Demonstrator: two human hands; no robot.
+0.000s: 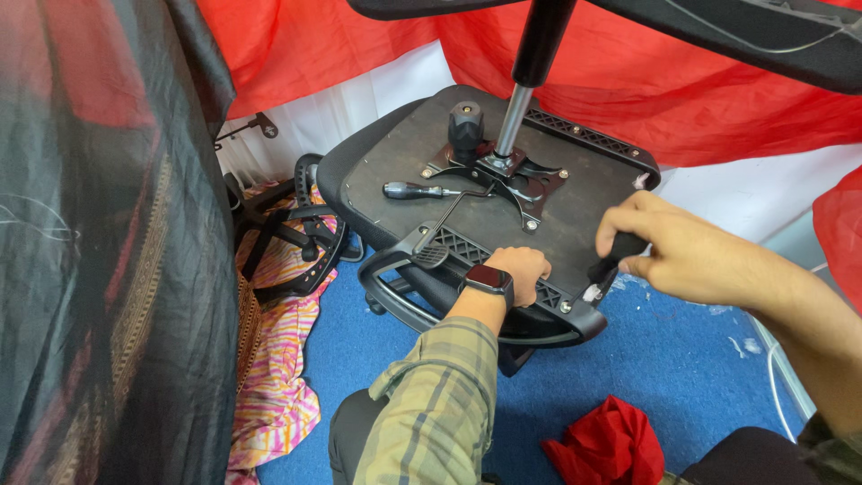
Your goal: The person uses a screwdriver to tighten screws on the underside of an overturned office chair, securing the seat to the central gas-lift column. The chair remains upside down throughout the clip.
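An office chair seat (575, 224) lies upside down, its dark underside facing up. A metal mechanism plate (503, 175) with a gas cylinder (525, 85) and a black knob (465, 126) stands on it. My left hand (519, 269), with a smartwatch on its wrist, presses down on the near armrest bracket (467, 251). My right hand (669, 242) grips a black-handled screwdriver (611, 260), its tip down at the bracket's right end. A second screwdriver (413, 190) lies loose on the seat underside.
A black armrest loop (395, 296) curves below the seat. Another chair part (287, 233) lies at left on a striped pink cloth (274, 377). A red cloth (606, 445) sits on the blue floor. Red drapes hang behind, a dark garment (90, 224) at left.
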